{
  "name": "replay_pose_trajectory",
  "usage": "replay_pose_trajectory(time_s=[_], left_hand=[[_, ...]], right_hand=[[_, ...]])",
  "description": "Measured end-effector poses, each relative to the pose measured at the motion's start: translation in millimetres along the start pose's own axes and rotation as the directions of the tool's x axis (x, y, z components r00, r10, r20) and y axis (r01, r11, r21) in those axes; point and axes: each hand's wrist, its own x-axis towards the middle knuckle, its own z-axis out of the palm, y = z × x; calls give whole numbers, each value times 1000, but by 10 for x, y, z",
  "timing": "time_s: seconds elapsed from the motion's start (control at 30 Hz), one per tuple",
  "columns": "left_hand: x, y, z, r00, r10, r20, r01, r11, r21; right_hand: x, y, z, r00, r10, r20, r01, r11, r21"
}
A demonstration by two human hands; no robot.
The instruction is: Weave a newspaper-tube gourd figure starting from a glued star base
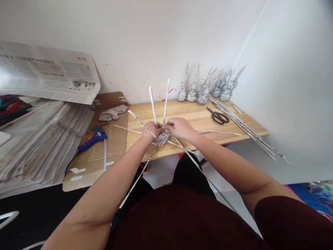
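A small round base woven from rolled newspaper (161,139) lies near the front edge of the wooden table (179,113). Paper tubes (152,104) radiate from it: some stand up at the far side, others stretch out sideways and toward my lap. My left hand (153,130) is closed on the weave's far left rim, its fingers bent over the tube bases. Close beside it, my right hand (179,127) pinches a paper tube at the far right rim. The fingertips of both hands are partly hidden.
Black-handled scissors (220,117) and a bundle of long paper tubes (247,132) lie at the right. Several woven gourd shapes (203,94) stand by the wall. At left are a blue glue gun (93,138), gloves (113,113), cardboard (117,139) and stacked newspapers (49,146).
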Motion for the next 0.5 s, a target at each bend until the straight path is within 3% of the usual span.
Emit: replay_pose_trajectory(time_s=[0.1, 0.27, 0.37, 0.5], left_hand=[[-3, -17, -4, 1000, -23, -3, 23, 1000, -9], [2, -47, 23, 999, -45, 0, 45, 996, -83], [4, -58, 33, 998, -54, -12, 52, 994, -101], [0, -60, 25, 998, -32, -52, 28, 996, -86]], right_hand=[[-221, -14, -106, 984, -35, -172, 22, 996, -81], [-521, 96, -138, 991, 132, 28, -126, 980, -153], [-534, 186, -125, 976, 209, 52, -199, 968, -152], [-456, 157, -136, 965, 199, 170, -181, 977, -115]])
